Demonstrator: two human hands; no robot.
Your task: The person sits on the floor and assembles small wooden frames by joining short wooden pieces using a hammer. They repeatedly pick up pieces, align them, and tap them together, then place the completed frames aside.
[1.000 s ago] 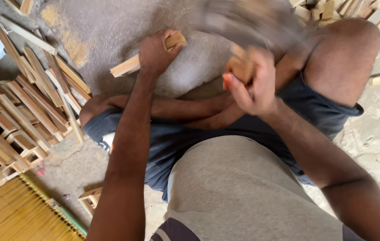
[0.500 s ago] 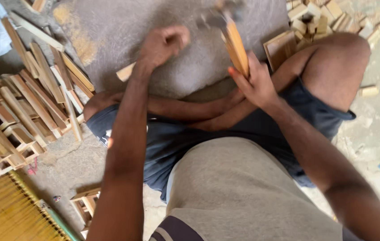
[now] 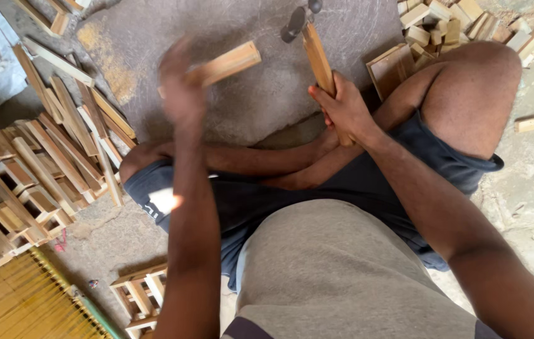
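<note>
**Hammer and wood strip held over a stone slab**

Rough concrete floor (image 3: 530, 188) spreads around a seated person, with a grey stone slab (image 3: 242, 81) lying in front of the crossed legs. On the right, the right hand (image 3: 345, 110) grips the wooden handle of a hammer (image 3: 317, 56), fingers wrapped tight around it; the handle tilts up and away, and the dark metal head sits at the top edge of the view above the slab. On the left, the left hand (image 3: 182, 91) is blurred, its fingers closed on one end of a short wood strip (image 3: 226, 63), which points to the right over the slab, apart from the hammer. Long wooden slats (image 3: 72, 125) lie in a loose pile on the floor to the left, next to stacked small wooden frames (image 3: 10, 188). Small wood blocks (image 3: 443, 22) are heaped at the upper right, behind the raised knee. Another small frame (image 3: 141, 292) rests on the floor by the left arm.
</note>
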